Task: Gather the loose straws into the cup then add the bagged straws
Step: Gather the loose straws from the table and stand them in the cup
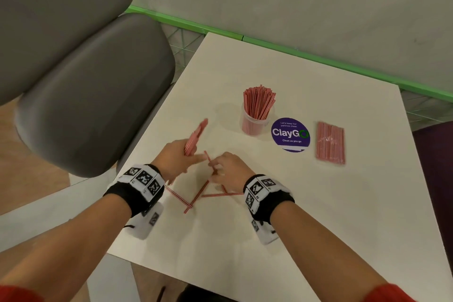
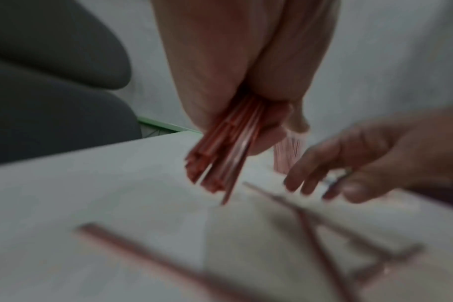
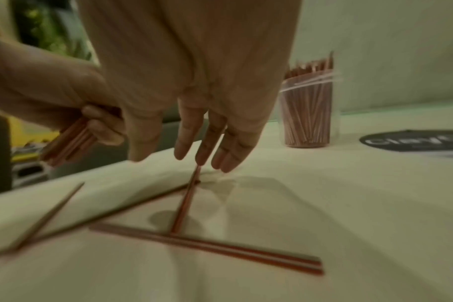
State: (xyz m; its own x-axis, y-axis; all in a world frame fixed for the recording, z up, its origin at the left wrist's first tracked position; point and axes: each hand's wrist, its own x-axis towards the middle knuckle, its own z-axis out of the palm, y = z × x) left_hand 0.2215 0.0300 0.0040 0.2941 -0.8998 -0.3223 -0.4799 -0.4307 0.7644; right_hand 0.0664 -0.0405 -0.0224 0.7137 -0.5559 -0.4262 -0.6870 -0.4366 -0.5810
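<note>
My left hand [image 1: 181,157] grips a bundle of red-and-white straws [image 1: 196,136], held tilted above the table's left side; the bundle [image 2: 220,159] points down from the palm. Just to its right, my right hand [image 1: 215,167] reaches down with nearly straight fingers and pinches one end of a loose straw [image 3: 185,202], which is tilted up off the white table [image 1: 318,203]. Other loose straws [image 1: 177,197] lie crossed between my wrists, two of them side by side [image 3: 207,247]. Further back, the clear cup [image 1: 252,122] stands packed with straws. The bagged straws [image 1: 331,143] lie flat to its right.
A round purple ClayGo sticker [image 1: 290,133] is stuck on the table between cup and bag. A grey padded chair [image 1: 85,93] stands close to the table's left edge. A green rail [image 1: 318,59] runs along the wall behind the table.
</note>
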